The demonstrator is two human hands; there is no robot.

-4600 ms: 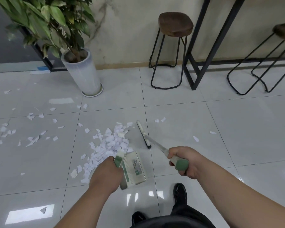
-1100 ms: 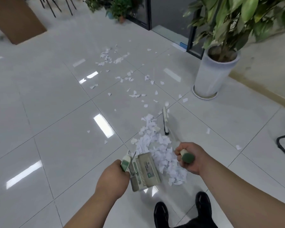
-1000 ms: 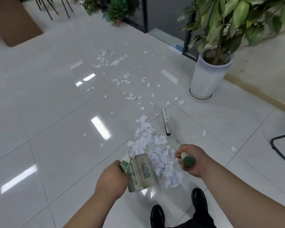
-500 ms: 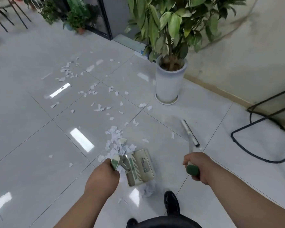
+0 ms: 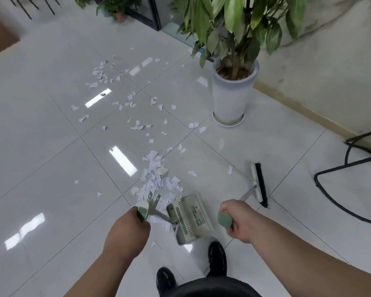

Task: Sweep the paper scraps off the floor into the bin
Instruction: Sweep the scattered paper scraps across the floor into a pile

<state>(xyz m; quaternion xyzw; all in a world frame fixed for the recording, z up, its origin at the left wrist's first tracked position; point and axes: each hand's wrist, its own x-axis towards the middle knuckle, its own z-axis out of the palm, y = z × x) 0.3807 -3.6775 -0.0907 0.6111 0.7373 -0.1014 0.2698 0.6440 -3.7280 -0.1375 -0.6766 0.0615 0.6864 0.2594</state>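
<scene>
Scraps (image 5: 156, 181) lie heaped at the dustpan (image 5: 191, 217) mouth, and a thinner trail runs off over open tile to the far left. The left hand (image 5: 126, 230) curls round the pan's handle, the right hand (image 5: 238, 221) round the broom (image 5: 258, 183) grip. The broom head rests right of the heap, near a black frame (image 5: 347, 165) cut off at the edge. The pot (image 5: 230, 99) stands beyond.

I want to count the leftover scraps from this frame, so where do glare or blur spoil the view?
Head view: ceiling-light glare streaks the glossy floor tiles right beside the paper scraps, white on white; the far plants at the top are smeared; the broom and dustpan look fairly sharp.
</scene>
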